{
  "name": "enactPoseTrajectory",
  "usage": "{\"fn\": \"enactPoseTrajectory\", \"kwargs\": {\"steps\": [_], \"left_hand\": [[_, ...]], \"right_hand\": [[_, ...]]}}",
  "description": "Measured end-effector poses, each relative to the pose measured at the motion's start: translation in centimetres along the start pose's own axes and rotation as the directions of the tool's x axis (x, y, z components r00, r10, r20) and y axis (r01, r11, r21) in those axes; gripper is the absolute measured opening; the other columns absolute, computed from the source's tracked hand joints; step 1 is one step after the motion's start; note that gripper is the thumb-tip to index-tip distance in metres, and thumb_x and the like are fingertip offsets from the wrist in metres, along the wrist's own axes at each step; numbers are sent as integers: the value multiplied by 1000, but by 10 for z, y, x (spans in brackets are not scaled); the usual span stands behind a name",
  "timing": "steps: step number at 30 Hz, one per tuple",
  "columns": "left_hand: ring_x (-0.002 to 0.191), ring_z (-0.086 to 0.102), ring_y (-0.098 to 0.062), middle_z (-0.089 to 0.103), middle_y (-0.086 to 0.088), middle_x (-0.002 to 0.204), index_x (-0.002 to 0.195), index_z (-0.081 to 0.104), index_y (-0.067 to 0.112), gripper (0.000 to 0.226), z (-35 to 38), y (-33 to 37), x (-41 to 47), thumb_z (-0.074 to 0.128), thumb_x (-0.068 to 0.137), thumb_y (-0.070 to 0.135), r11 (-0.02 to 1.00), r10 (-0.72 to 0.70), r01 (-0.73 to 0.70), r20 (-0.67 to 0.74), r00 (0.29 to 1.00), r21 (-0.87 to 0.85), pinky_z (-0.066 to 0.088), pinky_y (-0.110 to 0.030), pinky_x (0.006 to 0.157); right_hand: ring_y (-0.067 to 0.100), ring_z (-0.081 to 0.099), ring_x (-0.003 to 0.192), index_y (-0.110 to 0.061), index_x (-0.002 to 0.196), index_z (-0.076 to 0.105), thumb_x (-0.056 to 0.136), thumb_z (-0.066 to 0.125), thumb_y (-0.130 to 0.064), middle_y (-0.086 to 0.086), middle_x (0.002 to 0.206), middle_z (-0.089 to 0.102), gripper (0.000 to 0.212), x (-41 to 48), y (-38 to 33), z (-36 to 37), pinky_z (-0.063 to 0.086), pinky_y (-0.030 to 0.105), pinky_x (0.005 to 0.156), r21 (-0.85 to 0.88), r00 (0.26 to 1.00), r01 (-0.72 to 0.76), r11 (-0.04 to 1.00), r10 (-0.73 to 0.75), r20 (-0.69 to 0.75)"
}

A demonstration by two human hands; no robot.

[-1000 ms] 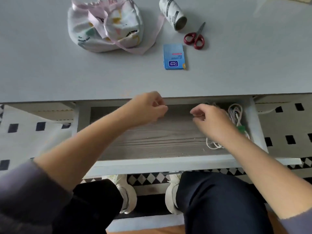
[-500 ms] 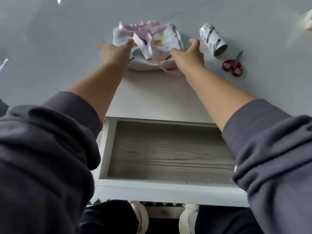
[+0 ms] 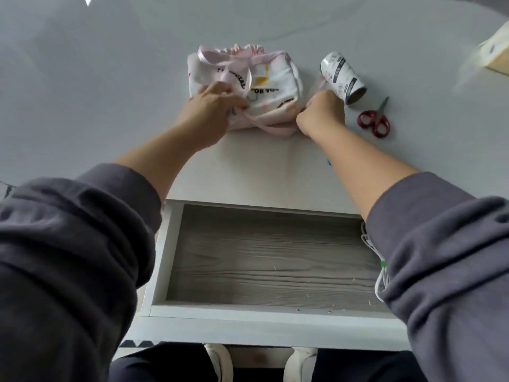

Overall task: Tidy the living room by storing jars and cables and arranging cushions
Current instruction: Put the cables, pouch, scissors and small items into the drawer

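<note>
The fabric pouch [image 3: 271,86] sits on the tabletop [image 3: 110,92] beyond the open drawer [image 3: 264,260]. The left hand [image 3: 214,106] pinches its drawer-facing left corner. The right hand [image 3: 321,113] is fisted round the pink ribbon [image 3: 275,130] at the other corner. Best to lift both sides level, ribbon gathered, clear of the cables [image 3: 381,274] along the drawer's right wall.

Fabric pouch [image 3: 271,78]: "FOR YOU" legible; other print unreadable. Roll [image 3: 341,75] label: illegible.

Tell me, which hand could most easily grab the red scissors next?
Probably the right hand: the scissors lie just beside it, while the left hand grips the pouch on its far side. The right grips the pouch too, though.
</note>
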State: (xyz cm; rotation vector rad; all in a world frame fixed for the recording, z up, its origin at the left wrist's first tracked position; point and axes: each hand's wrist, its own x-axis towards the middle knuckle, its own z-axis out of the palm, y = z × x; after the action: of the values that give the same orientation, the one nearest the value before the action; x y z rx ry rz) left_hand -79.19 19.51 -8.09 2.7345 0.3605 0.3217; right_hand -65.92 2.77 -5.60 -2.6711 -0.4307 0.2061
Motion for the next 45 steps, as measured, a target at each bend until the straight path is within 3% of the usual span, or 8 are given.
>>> {"fn": "enactPoseTrajectory", "kwargs": {"steps": [7,11,15,19,25,30,37,45], "left_hand": [[118,53,-39,55,-9,135,111,71,20,44,-14,-8,-38,57,81,-10,992,124,-125,36,992,10,46,-54,96],[120,54,-33,57,-5,135,103,75,20,39,-24,-4,-59,59,82,-9,991,132,-128,83,988,-46,45,-45,99],[115,56,-27,62,-5,126,93,75,15,34,-30,1,-72,57,79,-10,986,-5,6,9,1000,-164,43,-32,95],[114,49,-20,47,-7,132,122,56,15,33,-36,6,-68,57,90,11,831,-486,399,-159,859,-388,38,-24,90],[91,62,-22,56,-8,115,139,39,6,62,-46,17,-46,66,90,35,373,-712,677,273,647,-634,51,-28,64],[74,63,-19,65,-10,94,118,56,2,46,-42,28,-79,74,82,25,504,-646,726,354,676,-468,56,-35,68],[85,65,-27,64,-10,102,111,49,12,39,-42,68,-176,58,89,43,579,-674,732,295,677,-359,58,-46,78],[82,61,-27,59,-7,92,105,40,9,42,-13,89,-227,65,85,38,700,-631,701,343,696,-136,57,-48,73]], "right_hand": [[14,56,73,-6,73,71,74,51,1,10,80,67,21,-29,-28,-16,32,15,64,263,775,551,792,-368,-515],[15,58,72,-8,74,71,75,50,0,5,81,66,22,-50,-36,-6,41,18,66,218,695,703,677,-589,-412],[27,53,110,-21,83,75,85,52,-9,-3,97,63,26,-54,-17,9,43,40,97,65,801,582,811,-585,126],[22,44,123,-26,96,73,87,56,-14,2,128,53,23,-60,-5,7,36,38,104,185,893,451,873,-440,-97],[14,47,106,-24,133,51,88,56,-15,8,136,48,46,-60,-5,2,38,21,83,365,981,128,922,-171,88],[21,51,121,-24,130,58,86,58,-13,7,137,49,45,-93,5,-1,39,22,97,304,969,143,942,-195,149],[28,58,111,-49,144,31,90,50,-13,4,162,0,68,-203,40,-2,52,31,67,43,839,520,853,-520,163],[24,41,132,-39,126,61,93,50,-14,-9,161,11,43,-243,82,20,54,39,81,1,759,583,813,-545,357]]}}
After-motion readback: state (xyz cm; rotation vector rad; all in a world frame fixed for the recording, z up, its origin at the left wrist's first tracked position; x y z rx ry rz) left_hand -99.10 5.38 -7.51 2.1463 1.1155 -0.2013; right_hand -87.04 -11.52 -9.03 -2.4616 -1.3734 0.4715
